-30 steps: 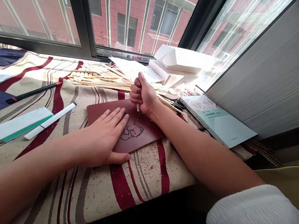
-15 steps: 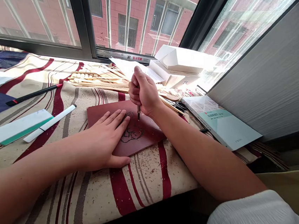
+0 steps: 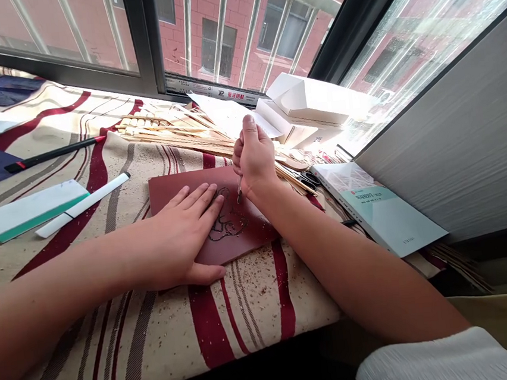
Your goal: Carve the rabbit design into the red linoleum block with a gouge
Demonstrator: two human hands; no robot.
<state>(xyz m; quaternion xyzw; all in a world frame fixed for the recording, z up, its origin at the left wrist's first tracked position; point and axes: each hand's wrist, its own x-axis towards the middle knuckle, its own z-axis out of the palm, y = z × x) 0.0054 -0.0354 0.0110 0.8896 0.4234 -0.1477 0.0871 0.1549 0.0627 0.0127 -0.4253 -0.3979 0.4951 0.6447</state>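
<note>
2 hands: left hand (image 3: 181, 236) splayed on a maroon block (image 3: 168, 189), right hand (image 3: 255, 160) gripping a carving tool (image 3: 239, 191).

On the cloth (image 3: 169, 335): we had the carving block (image 3: 177, 191), our left hand (image 3: 186, 235) lying on it.
Over the block: our right hand (image 3: 255, 160) gripped a carving tool (image 3: 239, 191).
Left of the block: we listed a marker (image 3: 84, 204), a flat strip (image 3: 31, 211), and behind them a pen (image 3: 53, 154).
Right of the block: a book (image 3: 385, 213) lay, scissors (image 3: 309, 180) just beside it.
Behind the block: wooden strips (image 3: 176, 134) lay, then a paper box (image 3: 311, 98) near the window (image 3: 144, 39).
</note>
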